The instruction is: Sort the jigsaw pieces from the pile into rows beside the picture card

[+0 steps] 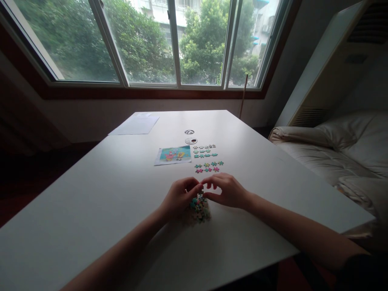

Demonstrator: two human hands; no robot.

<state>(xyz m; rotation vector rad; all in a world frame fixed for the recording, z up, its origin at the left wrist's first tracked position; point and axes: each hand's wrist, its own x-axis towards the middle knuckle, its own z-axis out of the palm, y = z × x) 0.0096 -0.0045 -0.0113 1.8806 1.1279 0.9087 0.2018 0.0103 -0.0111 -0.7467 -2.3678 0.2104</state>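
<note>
My left hand (182, 194) pinches a small jigsaw puzzle piece (201, 190) between thumb and fingers, above the pile. Facing it, my right hand (226, 190) has its thumb and fingers apart, the index fingertip close to the left fingertips; whether it touches the piece I cannot tell. Beneath both hands lies a heap of mixed puzzle pieces (200, 212), partly covered by my left hand. Just beyond, loose pieces are laid out in short rows, teal ones (206, 155) farther off and pink ones (207, 170) nearer. Left of these rows rests a picture sheet (172, 155) with cartoon figures.
Two round flat items (190, 141) lie behind the rows on the white table (106, 194). White paper (135, 124) is at the far left corner. A pale sofa (321, 149) stands to the right, and a window (176, 44) is ahead.
</note>
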